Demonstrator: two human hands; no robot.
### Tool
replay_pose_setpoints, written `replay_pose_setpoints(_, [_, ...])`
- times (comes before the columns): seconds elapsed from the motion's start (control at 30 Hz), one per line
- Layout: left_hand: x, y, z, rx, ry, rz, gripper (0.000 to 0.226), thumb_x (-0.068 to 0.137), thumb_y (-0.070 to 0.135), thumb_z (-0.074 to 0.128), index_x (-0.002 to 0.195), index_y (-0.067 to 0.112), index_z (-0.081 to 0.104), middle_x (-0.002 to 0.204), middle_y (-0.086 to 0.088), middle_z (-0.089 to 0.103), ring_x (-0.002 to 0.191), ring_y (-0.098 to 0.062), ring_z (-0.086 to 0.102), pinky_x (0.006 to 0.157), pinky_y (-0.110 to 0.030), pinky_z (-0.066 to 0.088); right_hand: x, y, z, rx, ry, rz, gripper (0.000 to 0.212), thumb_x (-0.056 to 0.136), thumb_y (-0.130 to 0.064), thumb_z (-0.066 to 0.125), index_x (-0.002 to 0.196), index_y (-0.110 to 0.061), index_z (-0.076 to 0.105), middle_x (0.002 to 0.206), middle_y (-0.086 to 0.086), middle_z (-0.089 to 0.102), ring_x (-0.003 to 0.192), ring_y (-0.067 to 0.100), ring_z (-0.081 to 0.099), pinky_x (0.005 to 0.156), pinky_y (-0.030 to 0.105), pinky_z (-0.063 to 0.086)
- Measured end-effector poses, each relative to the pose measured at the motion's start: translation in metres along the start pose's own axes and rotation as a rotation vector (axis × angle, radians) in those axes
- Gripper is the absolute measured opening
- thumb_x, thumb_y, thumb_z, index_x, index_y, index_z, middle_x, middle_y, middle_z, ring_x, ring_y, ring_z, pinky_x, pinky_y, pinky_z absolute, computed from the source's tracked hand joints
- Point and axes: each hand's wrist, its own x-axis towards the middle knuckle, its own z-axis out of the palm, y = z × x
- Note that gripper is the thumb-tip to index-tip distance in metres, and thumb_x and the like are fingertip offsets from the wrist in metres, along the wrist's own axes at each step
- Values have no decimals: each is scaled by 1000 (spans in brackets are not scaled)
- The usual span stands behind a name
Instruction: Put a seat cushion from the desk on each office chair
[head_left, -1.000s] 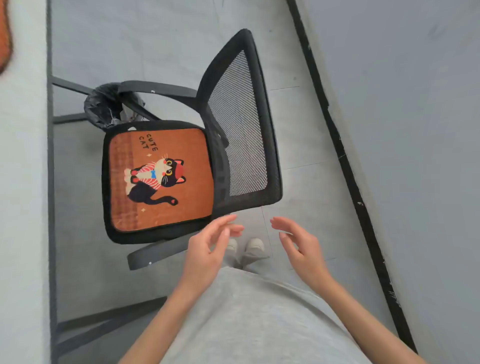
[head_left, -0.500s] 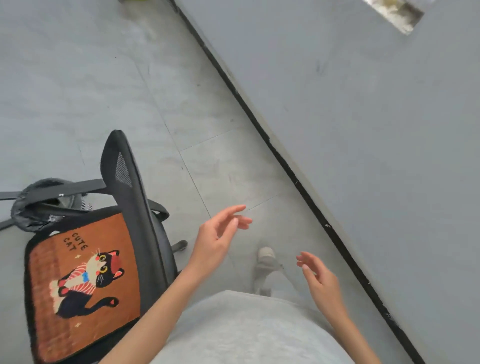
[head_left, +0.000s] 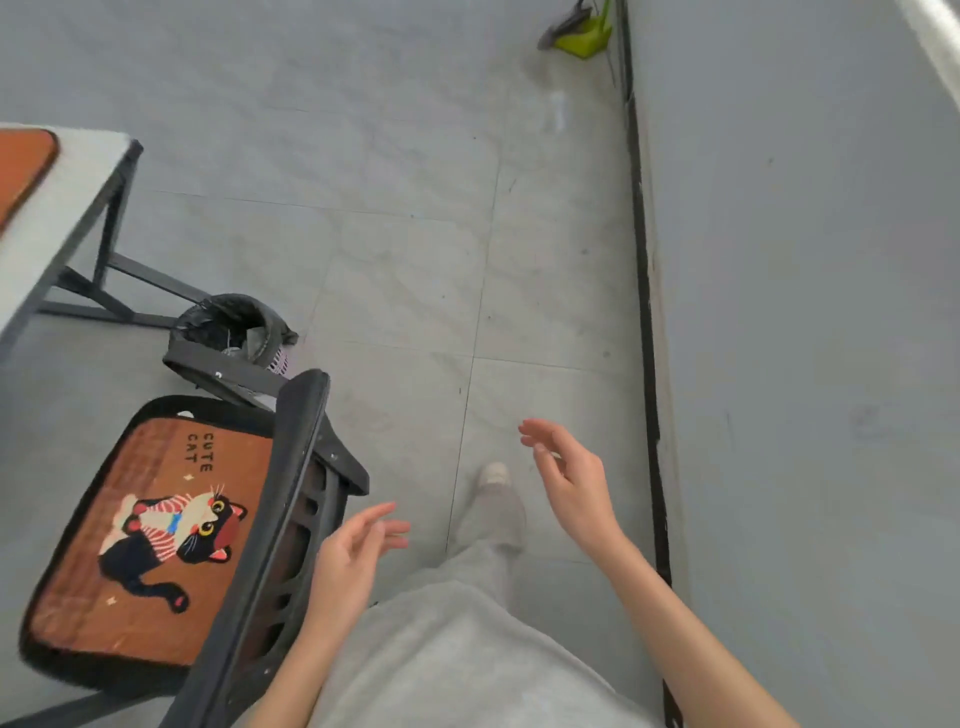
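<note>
Both hands hold nothing: the left hand (head_left: 353, 558) hangs with fingers loosely spread just to the right of the chair back, and the right hand (head_left: 571, 480) is raised a little farther forward, its grip wide and relaxed, fingers pointing up the frame over bare floor (head_left: 415, 260). Just beside the left hand, to its left, stands the office chair (head_left: 291, 499), seen from behind its backrest, and on its seat lies a seat cushion (head_left: 150, 540), orange with a black cat and the words "CUTE CAT", flat and filling the seat. That chair looks done. What the coming move turns on lies well away, up and to the left: a second cushion (head_left: 23, 166) rests at the corner of the surface (head_left: 67, 202), only its orange end showing at the frame's left edge, its full shape hidden. It is on the left hand's side, so that hand is the nearer, though neither is within reach; the person would have to turn left and step past the bin (head_left: 234, 332) standing between chair and surface. Against half a second ago, the view has swung so that the surface corner and second cushion have come into sight, and the left hand has dropped lower while the right has lifted.
</note>
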Motion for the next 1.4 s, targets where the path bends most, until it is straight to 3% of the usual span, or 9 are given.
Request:
replay_pose_setpoints(0.1, [71,34,26,-39,47,0,26,93,0,42,95,17,62,76,4,71,69,-14,69,70,-14,54,74,10,-4,-66,-63,65,28,93,-3,43,115,-10,59,110,-5,61,101,10,60,71,-1,41])
replay_pose_setpoints(0.23, [168,115,52,-56,17,70,28,95,5,42,96,27,59,83,5,70,73,2,68,85,-31,50,150,10,-28,-117,-96,150,26,93,-5,44,111,-18,59,107,-6,62,107,15,61,77,8,43])
replay_pose_setpoints(0.5, [358,252,56,-99,84,241,22,95,9,43,111,17,57,89,7,68,80,6,66,78,-10,49,336,-26,-56,-89,0,193,27,92,-1,43,103,-18,60,103,-1,65,89,0,63,91,38,50])
replay_pose_setpoints(0.63, [449,277,47,-119,181,204,22,95,8,43,107,21,57,88,9,68,77,6,65,75,-8,47,459,-50,-33,-121,-128,169,27,91,0,43,103,-20,58,103,0,65,90,0,64,91,36,49])
replay_pose_setpoints(0.77, [517,283,24,-183,384,79,28,95,5,42,97,29,57,75,19,73,71,6,66,71,-7,47,601,-106,18,-190,-441,39,31,91,-1,46,100,-30,54,105,2,67,84,-11,61,85,20,49])
replay_pose_setpoints(0.87, [540,292,0,-267,567,-27,28,95,4,41,96,27,58,76,23,72,70,5,66,70,-7,48,683,-176,75,-265,-666,-123,30,90,0,46,107,-23,56,103,2,67,83,-19,57,72,2,44])
replay_pose_setpoints(1.17, [644,295,-87,-524,1075,-210,24,96,5,39,105,16,59,86,3,71,69,4,67,74,-26,47,843,-341,298,-195,-1036,-435,32,90,0,43,113,-18,57,98,-16,62,87,-10,60,75,6,45])
replay_pose_setpoints(1.3, [726,315,-166,-580,1120,-176,24,95,2,41,100,16,60,72,16,74,68,3,66,77,-30,49,896,-358,370,-272,-1053,-426,36,90,0,43,103,-31,55,100,-12,63,87,-13,59,73,11,45])
replay_pose_setpoints(1.4, [779,350,-238,-531,1094,-117,25,95,2,40,104,15,59,80,8,72,70,5,66,81,-28,48,931,-373,402,-350,-1067,-383,40,92,-2,44,95,-41,51,99,-16,62,88,-15,59,71,10,45])
